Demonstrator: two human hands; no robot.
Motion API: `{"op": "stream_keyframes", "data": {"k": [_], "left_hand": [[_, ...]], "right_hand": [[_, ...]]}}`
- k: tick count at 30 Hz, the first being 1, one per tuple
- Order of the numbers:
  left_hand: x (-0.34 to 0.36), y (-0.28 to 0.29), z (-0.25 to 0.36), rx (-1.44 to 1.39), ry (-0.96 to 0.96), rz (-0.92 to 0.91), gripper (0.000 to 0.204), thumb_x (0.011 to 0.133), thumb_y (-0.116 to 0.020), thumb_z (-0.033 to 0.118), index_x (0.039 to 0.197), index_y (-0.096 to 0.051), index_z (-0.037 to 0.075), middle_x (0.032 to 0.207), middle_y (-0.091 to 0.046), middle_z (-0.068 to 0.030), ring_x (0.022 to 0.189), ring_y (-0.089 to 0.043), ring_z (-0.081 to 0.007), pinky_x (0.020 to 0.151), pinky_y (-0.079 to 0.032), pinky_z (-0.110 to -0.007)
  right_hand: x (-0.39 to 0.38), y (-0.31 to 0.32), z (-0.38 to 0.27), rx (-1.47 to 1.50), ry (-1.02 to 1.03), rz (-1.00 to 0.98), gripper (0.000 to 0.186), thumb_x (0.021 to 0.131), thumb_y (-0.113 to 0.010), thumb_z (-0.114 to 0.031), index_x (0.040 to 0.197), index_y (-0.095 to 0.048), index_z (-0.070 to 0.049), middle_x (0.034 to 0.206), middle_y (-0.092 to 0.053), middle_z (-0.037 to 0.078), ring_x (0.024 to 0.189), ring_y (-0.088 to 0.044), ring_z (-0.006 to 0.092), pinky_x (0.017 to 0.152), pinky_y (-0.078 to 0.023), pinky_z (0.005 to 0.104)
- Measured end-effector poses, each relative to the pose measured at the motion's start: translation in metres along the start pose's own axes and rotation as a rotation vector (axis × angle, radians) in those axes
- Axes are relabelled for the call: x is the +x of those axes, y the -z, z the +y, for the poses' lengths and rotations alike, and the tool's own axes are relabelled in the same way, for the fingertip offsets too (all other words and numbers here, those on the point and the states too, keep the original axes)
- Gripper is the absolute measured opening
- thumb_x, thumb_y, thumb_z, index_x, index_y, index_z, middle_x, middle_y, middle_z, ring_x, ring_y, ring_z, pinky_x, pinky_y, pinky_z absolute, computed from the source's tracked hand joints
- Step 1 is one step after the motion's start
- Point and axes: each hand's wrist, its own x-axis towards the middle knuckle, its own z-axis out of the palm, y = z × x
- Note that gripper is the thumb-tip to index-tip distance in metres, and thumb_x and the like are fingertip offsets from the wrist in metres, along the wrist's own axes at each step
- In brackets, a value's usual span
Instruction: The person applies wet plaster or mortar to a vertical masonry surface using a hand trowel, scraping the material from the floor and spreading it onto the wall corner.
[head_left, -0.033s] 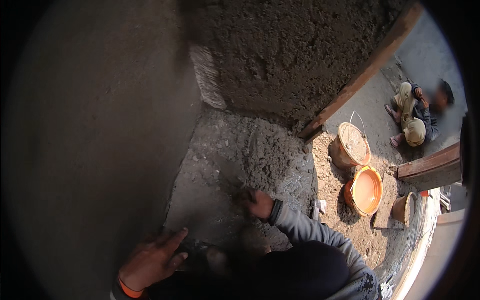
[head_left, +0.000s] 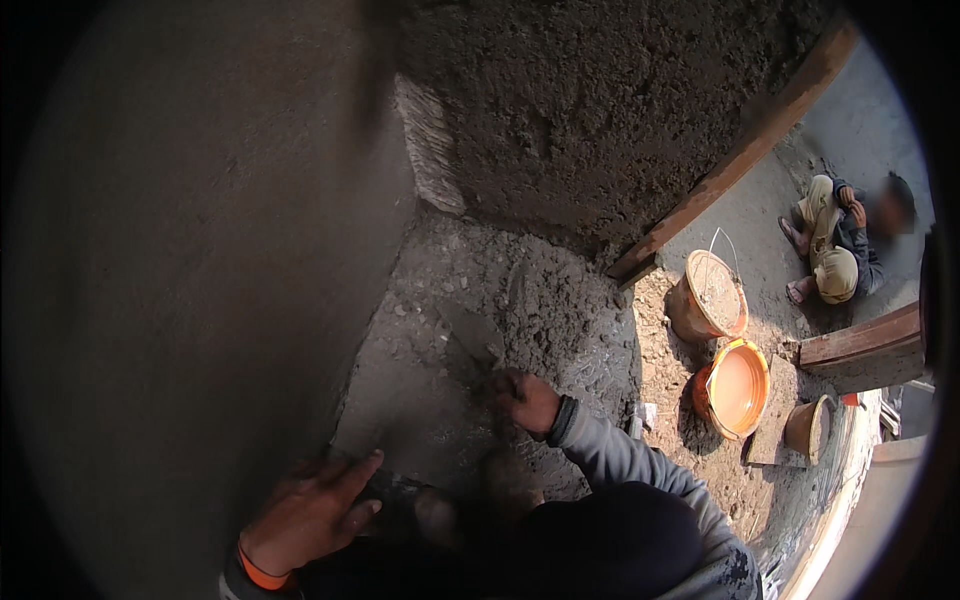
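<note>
My right hand [head_left: 530, 402] is closed low over the rough grey mortar floor [head_left: 420, 375], fingers curled round the handle of a trowel. The grey blade of the trowel [head_left: 472, 333] points away from me, just above or against the mortar; the dim light hides which. My left hand [head_left: 310, 512] has its fingers stretched out and holds nothing. It is near the foot of the smooth grey wall [head_left: 200, 300] at the left; whether it touches the wall is unclear.
Dark, rough plaster covers the far wall [head_left: 600, 110], bordered by a wooden post [head_left: 740, 150]. To the right are a bucket of mortar [head_left: 690, 325], an orange bucket of cloudy liquid [head_left: 705, 400] and a smaller bucket [head_left: 800, 430] beside a board. Another person [head_left: 845, 240] squats beyond.
My right hand has shifted slightly to the right, and the trowel blade shows more clearly. The whole view has moved a little; my left hand stays spread in nearly the same place.
</note>
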Motion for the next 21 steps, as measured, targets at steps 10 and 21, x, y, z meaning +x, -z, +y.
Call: {"op": "stream_keyframes", "data": {"k": [10, 21], "left_hand": [[-0.018, -0.005, -0.001, 0.024, 0.059, -0.032, 0.051, 0.086, -0.058, 0.028, 0.131, -0.044, 0.009, 0.102, -0.061, -0.0144, 0.085, -0.062, -0.0281, 0.087, -0.042, -0.04], [-0.014, -0.009, -0.005, -0.007, 0.005, 0.01, 0.052, 0.085, -0.058, 0.026, 0.131, -0.044, 0.007, 0.091, -0.057, -0.0125, 0.084, -0.057, -0.0284, 0.089, -0.041, -0.04]], "right_hand": [[0.033, 0.124, -0.017, -0.98, -0.178, 0.123, 0.04, 0.076, -0.06, -0.028, 0.107, -0.053, -0.005, 0.089, -0.063, 0.024, 0.087, -0.062, 0.0396, 0.079, -0.049, 0.0471], [0.097, 0.106, -0.03, -1.404, -0.204, -0.038, 0.024, 0.082, -0.05, -0.015, 0.1, -0.061, -0.003, 0.096, -0.065, 0.018, 0.092, -0.064, 0.0299, 0.08, -0.05, 0.0401]]}}
